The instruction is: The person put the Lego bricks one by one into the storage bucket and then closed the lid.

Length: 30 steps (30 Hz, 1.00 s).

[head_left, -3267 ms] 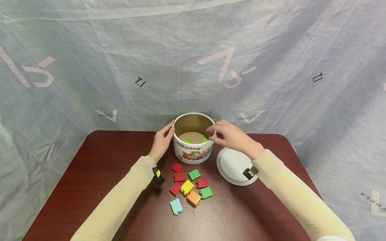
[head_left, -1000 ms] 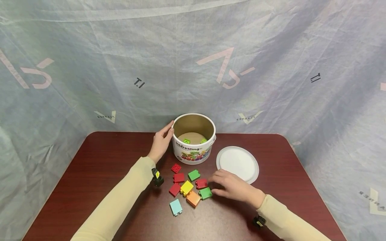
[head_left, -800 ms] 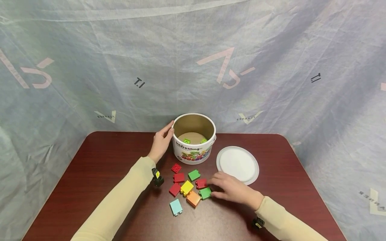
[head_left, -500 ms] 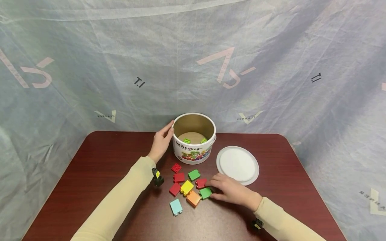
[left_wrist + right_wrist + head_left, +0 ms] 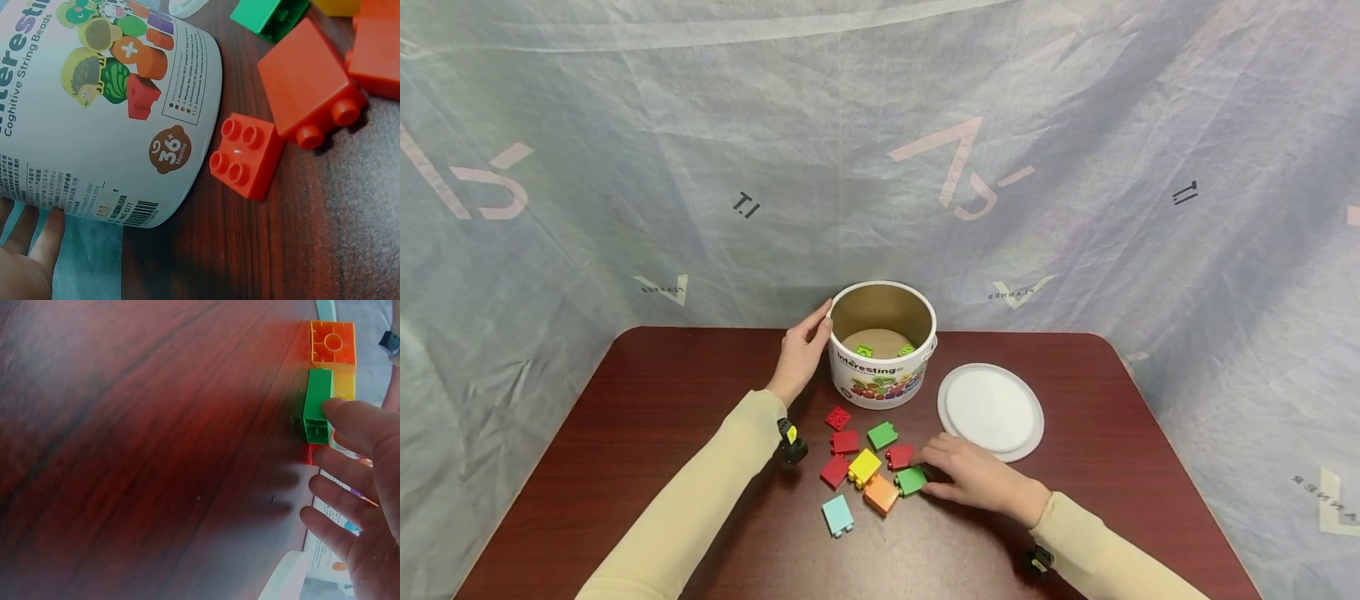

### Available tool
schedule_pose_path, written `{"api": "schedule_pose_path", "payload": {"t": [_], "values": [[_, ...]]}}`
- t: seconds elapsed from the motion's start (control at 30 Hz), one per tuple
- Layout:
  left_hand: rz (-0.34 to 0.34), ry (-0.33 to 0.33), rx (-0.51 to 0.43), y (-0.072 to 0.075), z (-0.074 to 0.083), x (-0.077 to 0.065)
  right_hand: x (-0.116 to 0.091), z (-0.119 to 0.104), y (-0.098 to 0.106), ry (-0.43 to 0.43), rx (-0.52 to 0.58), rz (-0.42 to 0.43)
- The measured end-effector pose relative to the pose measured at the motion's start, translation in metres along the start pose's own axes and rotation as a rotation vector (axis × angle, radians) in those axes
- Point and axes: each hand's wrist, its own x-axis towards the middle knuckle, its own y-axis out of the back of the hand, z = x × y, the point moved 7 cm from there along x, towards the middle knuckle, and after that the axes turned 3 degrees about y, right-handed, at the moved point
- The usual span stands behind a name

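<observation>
The left hand (image 5: 799, 358) rests against the left side of a white bucket (image 5: 880, 392), thumb near the rim. Its fingers (image 5: 47, 237) touch the bucket's wall in the left wrist view. Low over the table, the right hand (image 5: 973, 475) has its thumb at a green toy brick (image 5: 912, 481) and its forefinger by a red brick (image 5: 899, 456). In the right wrist view the thumb overlaps the green brick (image 5: 319, 400), and the other fingers are spread apart. Around them lie another green brick (image 5: 882, 436), a yellow one (image 5: 865, 467), an orange one (image 5: 882, 496) and several red ones.
Inside the bucket sit two lime-green pieces (image 5: 865, 351). A white round lid (image 5: 992, 410) lies right of it, just behind the right hand. A light-blue brick (image 5: 838, 516) is nearest the front. Grey cloth (image 5: 775, 150) hangs behind the wooden table (image 5: 685, 417).
My right hand has come from the bucket's rim down to the bricks, edging slightly left to touch the green one. My left hand has stayed at the bucket.
</observation>
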Motion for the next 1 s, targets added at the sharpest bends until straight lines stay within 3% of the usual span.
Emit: {"api": "schedule_pose_path", "payload": {"t": [0.43,0.73,1.0], "values": [[-0.003,0.007,-0.018,0.0,-0.001,-0.002,-0.002,0.0,-0.004,0.004,-0.003,-0.029],[-0.026,0.013,0.011,0.001,0.033,-0.016,-0.001,-0.001,-0.003,0.021,-0.014,-0.009],[-0.036,-0.004,0.005,0.002,0.043,-0.019,-0.002,-0.001,0.003,0.001,0.011,0.001]]}}
